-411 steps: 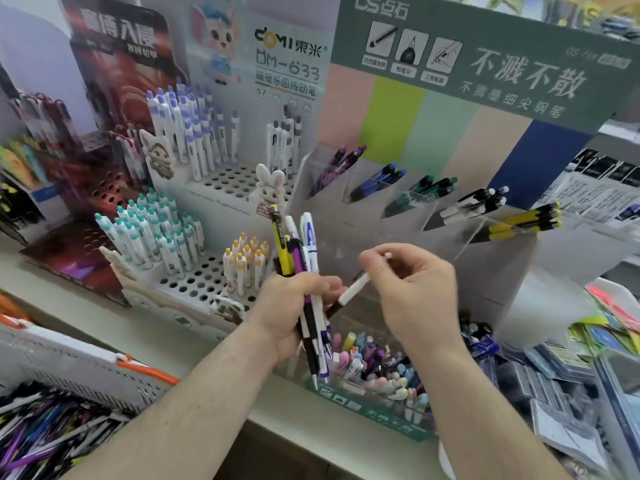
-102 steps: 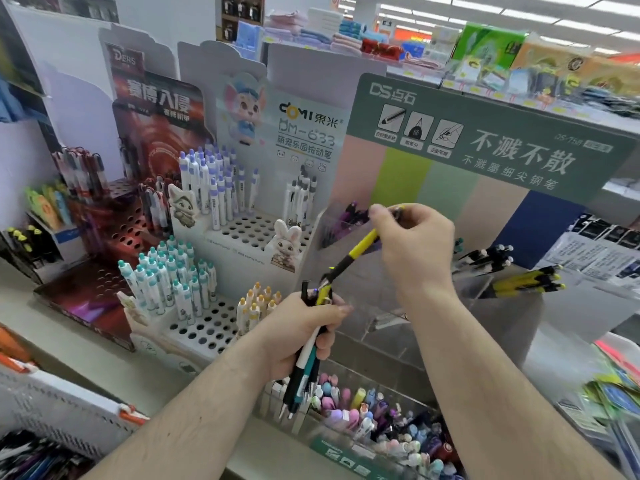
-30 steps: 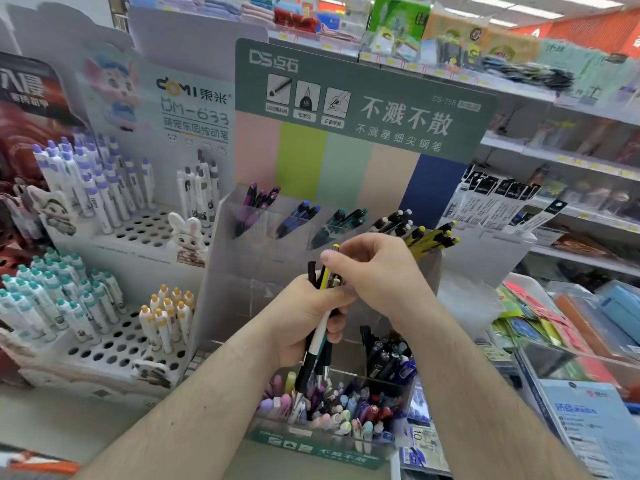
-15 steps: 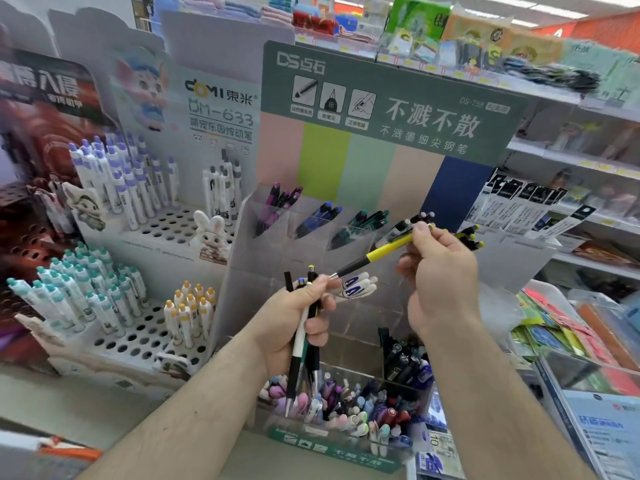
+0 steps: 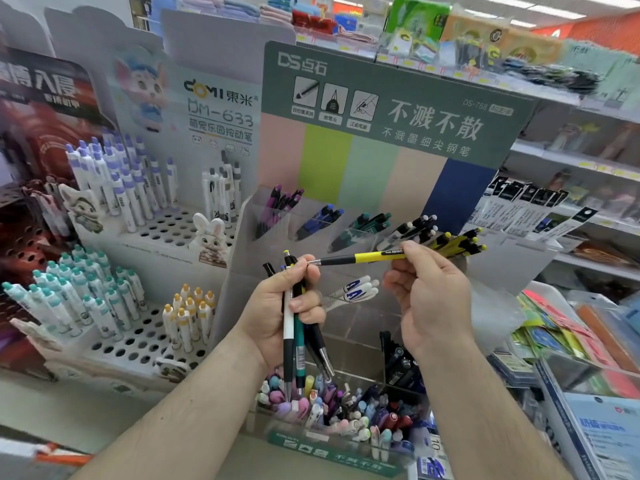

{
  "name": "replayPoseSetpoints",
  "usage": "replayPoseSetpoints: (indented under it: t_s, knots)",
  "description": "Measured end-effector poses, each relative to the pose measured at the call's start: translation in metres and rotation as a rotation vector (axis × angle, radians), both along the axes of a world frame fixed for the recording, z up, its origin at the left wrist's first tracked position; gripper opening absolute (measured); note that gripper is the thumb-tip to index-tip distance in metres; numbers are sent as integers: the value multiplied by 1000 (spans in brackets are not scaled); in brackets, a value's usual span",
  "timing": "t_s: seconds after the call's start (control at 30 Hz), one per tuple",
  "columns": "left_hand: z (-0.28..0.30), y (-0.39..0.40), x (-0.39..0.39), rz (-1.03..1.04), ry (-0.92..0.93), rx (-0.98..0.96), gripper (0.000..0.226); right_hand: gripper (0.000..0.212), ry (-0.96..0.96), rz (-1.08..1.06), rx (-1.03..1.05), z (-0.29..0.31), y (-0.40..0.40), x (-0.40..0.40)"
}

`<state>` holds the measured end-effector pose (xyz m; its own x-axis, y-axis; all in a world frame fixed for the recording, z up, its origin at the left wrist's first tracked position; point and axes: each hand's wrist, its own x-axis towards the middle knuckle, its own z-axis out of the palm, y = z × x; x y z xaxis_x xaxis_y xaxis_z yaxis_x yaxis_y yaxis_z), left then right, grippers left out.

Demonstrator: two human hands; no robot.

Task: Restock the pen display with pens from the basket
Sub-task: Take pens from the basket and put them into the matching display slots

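Pens for restocking are split between the two hands, and the split looks deliberate. Far left stand the white perforated racks [image 5: 138, 344] of capped white pens, upright in their holes, not part of this step. Next, the left hand [image 5: 277, 317] has its fingers clenched round a small bundle of slim plastic click pens [image 5: 294, 327], tips hanging down (white, teal and black barrels, so mixed colours still to sort), held as a reserve near the stand. Behind it rises the clear acrylic pen display [image 5: 242, 258] with slanted pockets under a green header card, each pocket holding one colour. To the right, the right hand [image 5: 429, 299] pinches a yellow-and-black click pen [image 5: 360, 258] by its clip end between thumb and fingertips, lying nearly level, tip pointing left and almost meeting the left thumb. Just beyond its rear end sits the rightmost pocket of matching yellow-and-black pens [image 5: 464, 244], so I judge that pocket is its destination. The basket is not clearly in view.
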<state>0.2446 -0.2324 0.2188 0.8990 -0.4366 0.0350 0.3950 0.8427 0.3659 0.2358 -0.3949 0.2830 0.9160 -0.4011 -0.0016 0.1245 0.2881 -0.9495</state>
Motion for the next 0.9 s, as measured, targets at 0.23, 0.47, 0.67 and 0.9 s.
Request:
replayPoseSetpoints:
  t_s: [0.23,0.47,0.67,0.9]
  knots:
    - [23,-21,3,62,17,268,11,17,-454,-542,-313,37,-41,-7]
    - [31,-49,10,29,-32,356,8,24,-465,-797,-618,40,-88,14]
    - [31,-59,11,12,-53,374,9,28,-181,-558,-955,27,-85,30]
    - [30,-58,9,15,-60,379,10,29,139,-301,-1199,20,-85,41]
